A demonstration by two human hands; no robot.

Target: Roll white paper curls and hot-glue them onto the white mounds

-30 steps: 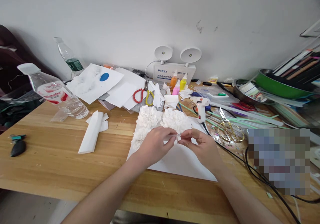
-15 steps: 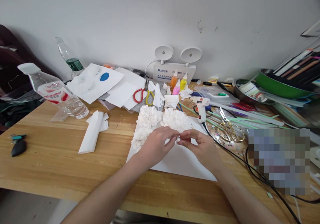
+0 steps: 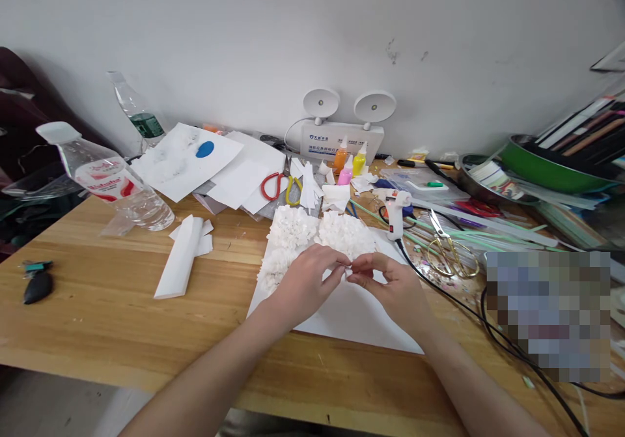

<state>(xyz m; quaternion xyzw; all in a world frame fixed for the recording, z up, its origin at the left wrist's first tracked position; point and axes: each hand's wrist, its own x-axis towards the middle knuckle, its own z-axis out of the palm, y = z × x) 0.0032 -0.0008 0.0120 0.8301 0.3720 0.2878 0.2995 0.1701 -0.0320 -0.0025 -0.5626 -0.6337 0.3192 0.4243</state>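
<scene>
My left hand and my right hand meet fingertip to fingertip over a white sheet on the wooden table. Between their pinched fingers is a small white piece, mostly hidden, which looks like paper. White ruffled paper clusters lie on the sheet: one at the back left, one at the back right, and one beside my left hand, partly covered by it.
A glue gun stands behind my right hand, its black cable running right. Gold-handled scissors lie right of it. Further left are a folded white paper and a water bottle. Red-and-yellow-handled scissors lie behind the clusters.
The view has shifted very slightly. Both hands keep nearly the same place and pinch, with small finger movement at most.
</scene>
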